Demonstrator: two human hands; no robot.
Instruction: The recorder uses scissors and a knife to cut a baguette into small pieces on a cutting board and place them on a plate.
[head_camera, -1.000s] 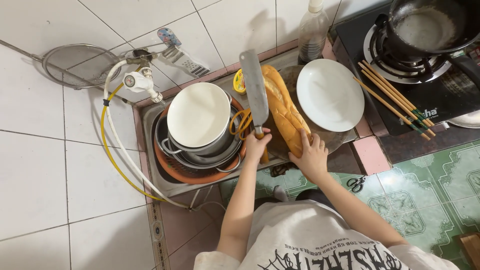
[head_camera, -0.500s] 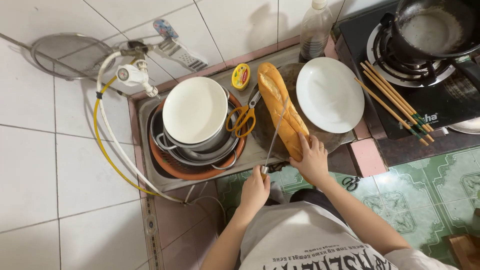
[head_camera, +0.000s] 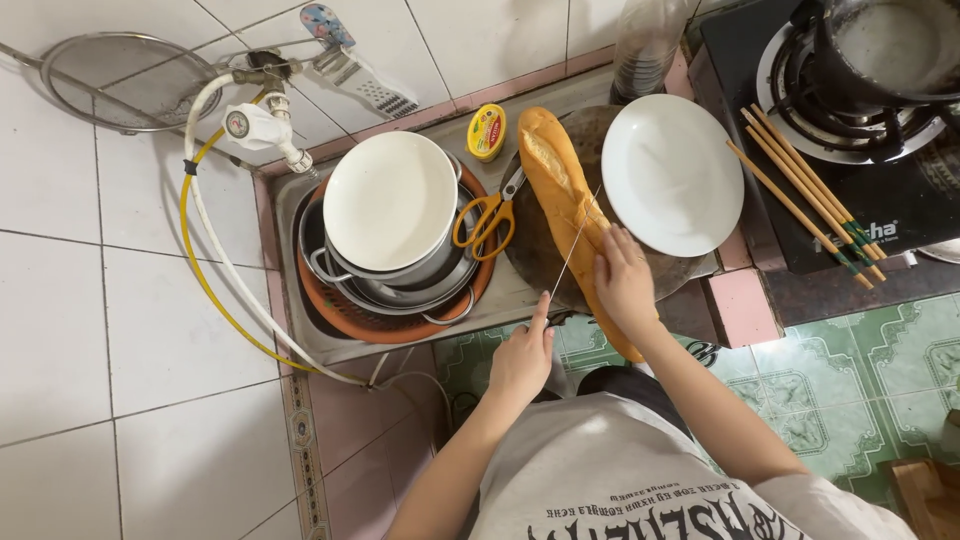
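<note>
— What are you seeing from above, over the person's head?

— A long baguette (head_camera: 565, 205) is lying on a dark round board (head_camera: 540, 250), its long axis running from the far end near the small yellow tin (head_camera: 487, 132) back toward the person's body, leaning a bit to the right. The near end is sticking out past the counter's edge.

— And the knife?

— The knife (head_camera: 574, 243) is standing almost edge-on, so it is showing as a thin line. Its tip is pointing away and to the right, crossing the loaf at about the middle.

— How are the hands sitting?

— The left hand (head_camera: 522, 358) is wrapping its fingers around the handle, forefinger stretching along the top. The right hand (head_camera: 625, 283) is pressing down flat on the loaf just behind the blade, fingers curling over the crust, forearm angling in from the lower right.

— Much room around it?

— Tight. A white plate (head_camera: 672, 175) is touching the board's right side, orange-handled scissors (head_camera: 488, 215) are lying just left of the loaf, and a stack of pots topped by a white bowl (head_camera: 390, 200) is filling the sink. Chopsticks (head_camera: 805, 195) are resting further right by the gas stove (head_camera: 890, 150).
</note>
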